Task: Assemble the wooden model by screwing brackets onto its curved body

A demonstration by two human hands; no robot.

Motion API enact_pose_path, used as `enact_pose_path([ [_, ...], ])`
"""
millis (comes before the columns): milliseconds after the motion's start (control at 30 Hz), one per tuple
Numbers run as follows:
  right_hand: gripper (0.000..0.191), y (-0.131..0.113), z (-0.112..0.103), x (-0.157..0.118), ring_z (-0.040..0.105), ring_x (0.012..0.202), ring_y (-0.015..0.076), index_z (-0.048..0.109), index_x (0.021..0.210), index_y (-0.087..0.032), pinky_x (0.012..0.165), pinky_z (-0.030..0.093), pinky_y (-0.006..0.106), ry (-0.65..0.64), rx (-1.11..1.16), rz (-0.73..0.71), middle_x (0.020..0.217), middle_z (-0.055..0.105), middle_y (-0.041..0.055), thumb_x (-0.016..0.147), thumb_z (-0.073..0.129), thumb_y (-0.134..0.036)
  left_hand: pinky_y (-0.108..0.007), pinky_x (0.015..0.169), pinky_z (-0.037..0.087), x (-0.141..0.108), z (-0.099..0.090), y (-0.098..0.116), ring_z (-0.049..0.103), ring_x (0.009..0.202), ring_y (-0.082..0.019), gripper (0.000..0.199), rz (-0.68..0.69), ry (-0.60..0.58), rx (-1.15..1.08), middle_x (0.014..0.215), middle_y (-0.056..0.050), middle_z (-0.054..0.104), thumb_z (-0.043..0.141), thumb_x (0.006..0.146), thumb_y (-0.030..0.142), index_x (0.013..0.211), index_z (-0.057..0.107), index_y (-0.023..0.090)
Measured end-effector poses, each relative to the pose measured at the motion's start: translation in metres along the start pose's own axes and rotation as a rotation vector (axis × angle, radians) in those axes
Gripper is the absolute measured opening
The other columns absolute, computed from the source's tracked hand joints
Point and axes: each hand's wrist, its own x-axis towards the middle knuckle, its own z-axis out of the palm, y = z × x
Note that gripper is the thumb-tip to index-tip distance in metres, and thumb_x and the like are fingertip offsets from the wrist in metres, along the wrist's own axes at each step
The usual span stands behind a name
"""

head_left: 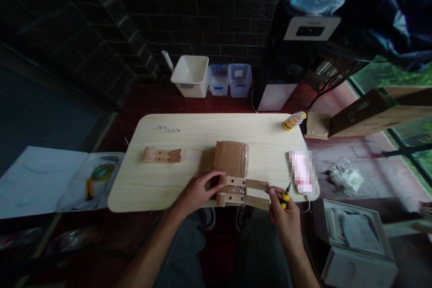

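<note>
Two light-brown strips with dark holes, an upper strip (238, 182) and a lower strip (236, 200), lie side by side at the table's near edge, over the front of a cardboard box (232, 157). My left hand (197, 192) pinches the left end of the upper strip between thumb and fingers. At the strips' right end is my right hand (285, 213), closed around a yellow-and-black screwdriver (285, 199) whose tip points up and away. Its fingertips also hold a thin, small item near the upper strip, too small to name.
Similar holed brown pieces (164, 155) lie on the table's left, with several small screws (169, 129) behind them. A yellow-capped bottle (293, 120) and a blurred-out phone-like object (302, 172) are at the right. Plastic bins (191, 76) and a water dispenser (280, 63) stand beyond.
</note>
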Motion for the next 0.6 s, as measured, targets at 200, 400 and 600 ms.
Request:
enact_pose_path([
  [200, 0.053, 0.0001, -0.0002, -0.0006, 0.038, 0.043, 0.0101, 0.071, 0.107, -0.014, 0.04, 0.03, 0.023, -0.003, 0.004, -0.007, 0.052, 0.044, -0.0074, 0.081, 0.071, -0.061, -0.035, 0.098, 0.057, 0.0007, -0.0008, 0.0017, 0.069, 0.111, -0.018, 0.034, -0.011, -0.005, 0.006, 0.124, -0.002, 0.072, 0.067, 0.091, 0.029, 0.125, 0.065, 0.03],
  [400, 0.056, -0.0026, 0.0002, -0.0031, 0.038, 0.043, 0.0098, 0.072, 0.11, -0.013, 0.04, 0.03, 0.023, 0.002, 0.005, -0.002, 0.051, 0.045, -0.0072, 0.08, 0.072, -0.061, -0.035, 0.098, 0.057, 0.0001, 0.0004, 0.002, 0.069, 0.111, -0.018, 0.034, -0.022, 0.011, -0.003, 0.125, -0.002, 0.072, 0.067, 0.091, 0.027, 0.124, 0.065, 0.029],
  [600, 0.059, -0.0025, 0.0008, -0.0042, 0.038, 0.042, 0.0105, 0.072, 0.108, -0.014, 0.04, 0.03, 0.024, 0.002, 0.014, 0.006, 0.05, 0.045, -0.0075, 0.078, 0.072, -0.065, -0.035, 0.097, 0.057, 0.0013, 0.0002, 0.0043, 0.07, 0.108, -0.019, 0.033, -0.031, 0.001, 0.006, 0.123, -0.002, 0.073, 0.067, 0.09, 0.027, 0.123, 0.066, 0.029],
])
